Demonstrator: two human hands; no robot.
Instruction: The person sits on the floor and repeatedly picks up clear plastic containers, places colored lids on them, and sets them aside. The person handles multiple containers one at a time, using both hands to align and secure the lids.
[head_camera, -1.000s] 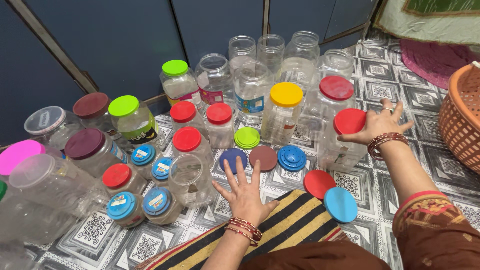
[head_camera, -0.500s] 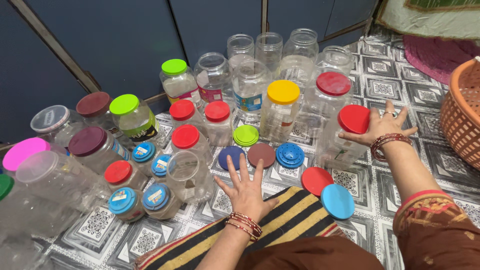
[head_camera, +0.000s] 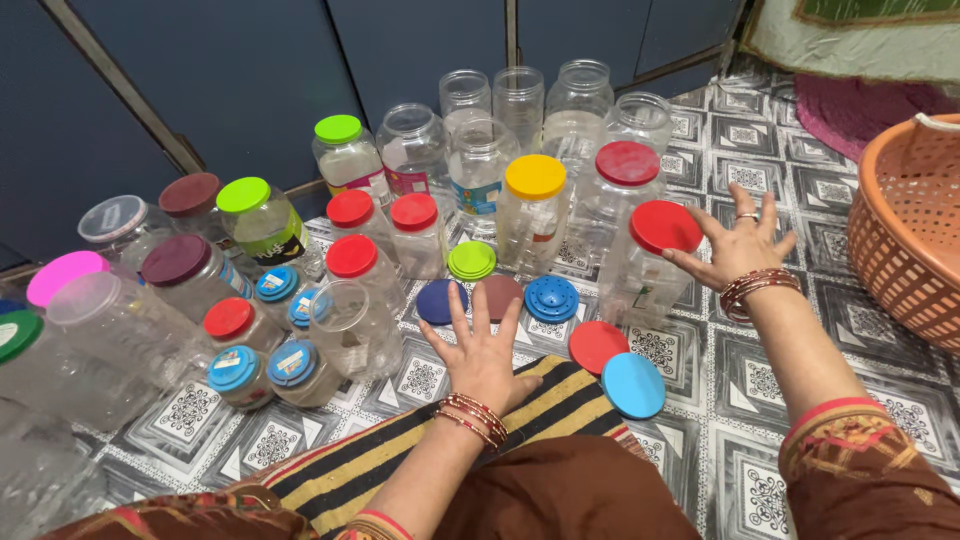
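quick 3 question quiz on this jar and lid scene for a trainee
1. True or false: the right hand rests against the red lid of a clear jar.
2. Which loose lids lie just past the left hand fingertips? A) dark blue lid and maroon lid B) two yellow ones
3. Fill in: the orange ____ stands at the right edge.

Key: 1 true; 2 A; 3 basket

red lid (head_camera: 665, 226) | round, tilted | atop clear jar (head_camera: 635, 285) | upright
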